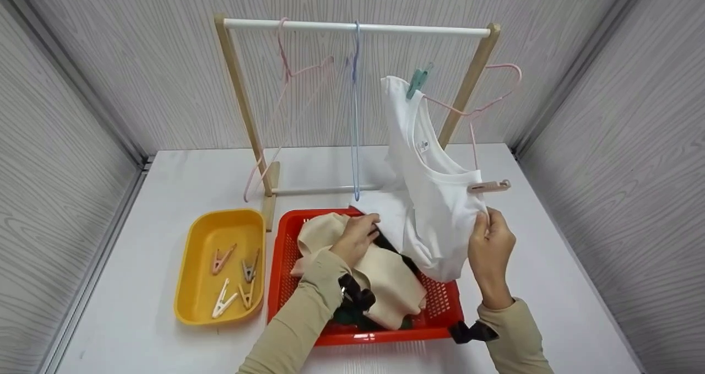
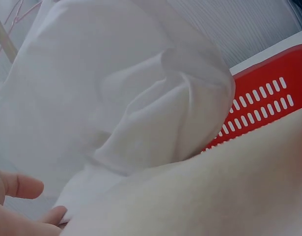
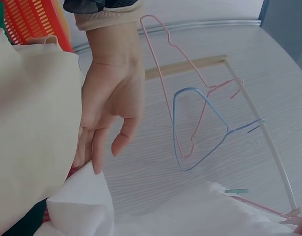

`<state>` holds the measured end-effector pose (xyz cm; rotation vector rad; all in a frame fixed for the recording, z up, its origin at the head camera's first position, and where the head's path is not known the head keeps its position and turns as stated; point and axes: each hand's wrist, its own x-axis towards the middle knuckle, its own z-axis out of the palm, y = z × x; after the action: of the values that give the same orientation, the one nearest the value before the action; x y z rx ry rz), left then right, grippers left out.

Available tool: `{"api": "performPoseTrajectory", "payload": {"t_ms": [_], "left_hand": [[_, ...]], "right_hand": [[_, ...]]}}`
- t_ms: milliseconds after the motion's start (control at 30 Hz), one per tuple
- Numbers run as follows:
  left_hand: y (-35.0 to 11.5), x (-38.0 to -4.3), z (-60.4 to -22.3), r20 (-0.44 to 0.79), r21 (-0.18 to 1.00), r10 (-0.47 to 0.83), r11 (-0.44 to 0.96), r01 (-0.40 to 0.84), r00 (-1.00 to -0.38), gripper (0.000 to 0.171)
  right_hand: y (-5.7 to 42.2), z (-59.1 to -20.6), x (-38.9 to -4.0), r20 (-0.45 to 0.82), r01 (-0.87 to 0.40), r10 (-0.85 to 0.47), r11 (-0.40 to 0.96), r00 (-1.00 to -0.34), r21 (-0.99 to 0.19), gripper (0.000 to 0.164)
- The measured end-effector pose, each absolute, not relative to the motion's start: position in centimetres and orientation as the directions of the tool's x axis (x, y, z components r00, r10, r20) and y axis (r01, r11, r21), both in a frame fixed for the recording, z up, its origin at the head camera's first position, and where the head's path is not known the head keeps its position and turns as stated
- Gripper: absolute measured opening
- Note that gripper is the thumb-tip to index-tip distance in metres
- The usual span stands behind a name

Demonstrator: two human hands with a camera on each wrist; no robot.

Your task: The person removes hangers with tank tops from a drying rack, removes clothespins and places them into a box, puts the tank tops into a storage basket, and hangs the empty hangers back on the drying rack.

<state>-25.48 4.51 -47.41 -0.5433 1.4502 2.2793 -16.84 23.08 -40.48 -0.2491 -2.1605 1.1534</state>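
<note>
A white shirt (image 1: 435, 198) hangs tilted on a pink hanger (image 1: 484, 107), whose hook is off the rail. A green clothespin (image 1: 417, 82) grips one shoulder and a pinkish-brown clothespin (image 1: 489, 186) the other. My right hand (image 1: 493, 244) pinches the shirt's side just below that second clothespin. Over the red basket (image 1: 361, 338), my left hand (image 1: 358, 239) reaches to the shirt's lower part; in the right wrist view its thumb stands apart from its fingers (image 3: 97, 147), which are beside the white cloth. Beige cloth (image 1: 388, 286) lies in the basket beneath that arm.
Behind the basket stands a rack with a white rail (image 1: 418, 30); an empty pink hanger (image 1: 285, 76) and a blue hanger (image 1: 355, 142) hang there. At left, a yellow tray (image 1: 190, 275) holds several clothespins. Dark green cloth (image 1: 347, 314) shows under the beige cloth.
</note>
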Motion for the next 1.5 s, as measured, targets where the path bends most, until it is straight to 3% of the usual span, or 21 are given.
{"api": "performPoseTrajectory", "payload": {"t_ms": [67,267,467,733,933,1233,1500], "left_hand": [[4.7,-25.3,-47.1,-0.478,0.786,0.093,-0.398,-0.473,-0.873,0.027],[5.1,-24.5,-45.4,-0.34,0.879,0.043,-0.341,-0.333,-0.94,0.045],[5.2,-24.3,-44.0,-0.291,0.92,-0.046,-0.288,-0.266,-0.956,0.044],[5.5,-23.7,-42.8,-0.195,0.815,0.029,-0.552,-0.178,-0.98,0.051],[5.5,-23.2,-42.2,-0.122,0.779,0.054,-0.614,-0.129,-0.991,0.051],[4.9,-22.5,-40.1,-0.009,0.813,0.087,-0.579,-0.057,-0.996,0.049],[4.7,-20.9,-38.3,0.163,0.904,0.131,-0.416,0.095,-0.978,0.046]], "right_hand": [[23.1,-40.5,-16.9,0.468,-0.134,0.455,0.593,-0.758,-0.794,0.024],[23.1,-40.7,-17.0,0.475,-0.132,0.462,0.598,-0.749,-0.791,0.024],[23.1,-40.8,-17.1,0.488,-0.133,0.466,0.608,-0.738,-0.782,0.023],[23.2,-41.1,-17.1,0.494,-0.145,0.458,0.608,-0.739,-0.781,0.024],[23.3,-41.5,-17.1,0.491,-0.146,0.446,0.611,-0.748,-0.778,0.025],[23.3,-41.7,-17.3,0.489,-0.131,0.461,0.615,-0.74,-0.778,0.025],[23.6,-41.9,-17.4,0.515,-0.132,0.466,0.636,-0.719,-0.76,0.023]]}}
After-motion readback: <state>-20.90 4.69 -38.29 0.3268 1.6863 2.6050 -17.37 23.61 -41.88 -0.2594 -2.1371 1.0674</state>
